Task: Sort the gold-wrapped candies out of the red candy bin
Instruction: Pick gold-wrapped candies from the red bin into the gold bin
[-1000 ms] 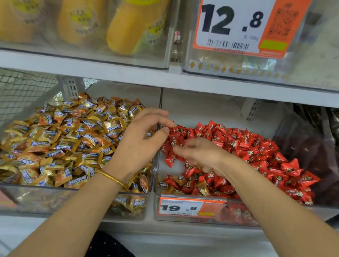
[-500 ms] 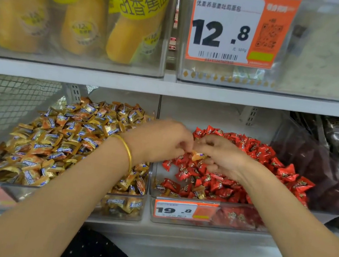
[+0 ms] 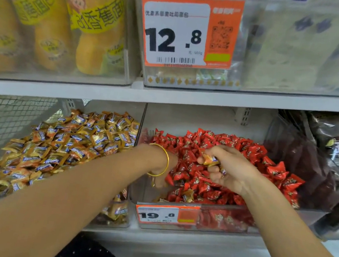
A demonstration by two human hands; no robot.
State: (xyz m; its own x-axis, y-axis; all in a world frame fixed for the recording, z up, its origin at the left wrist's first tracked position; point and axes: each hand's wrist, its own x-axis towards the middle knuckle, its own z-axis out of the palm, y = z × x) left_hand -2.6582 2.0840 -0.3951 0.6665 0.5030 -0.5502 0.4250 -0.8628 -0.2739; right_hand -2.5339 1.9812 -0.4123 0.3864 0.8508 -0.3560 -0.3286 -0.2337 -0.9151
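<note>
Gold-wrapped candies [image 3: 210, 159]: now pinched in your right grip [image 3: 231, 172] above the red candy bin [image 3: 216, 220]; left grip [image 3: 170, 166], parted from it, digs at bin's front-left, closure untellable. Transfer pending.

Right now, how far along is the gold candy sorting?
Done: unclear; nothing shows how many were moved. In hand: the right hand grips gold-wrapped candies; the left hand reaches into the red candy bin, fingers hidden. Left: several gold wrappers lie among the red candies near the bin's front.

A shop: price tags [image 3: 187, 32] hang on clear bins [image 3: 227, 221] along shelves [image 3: 212, 100].
</note>
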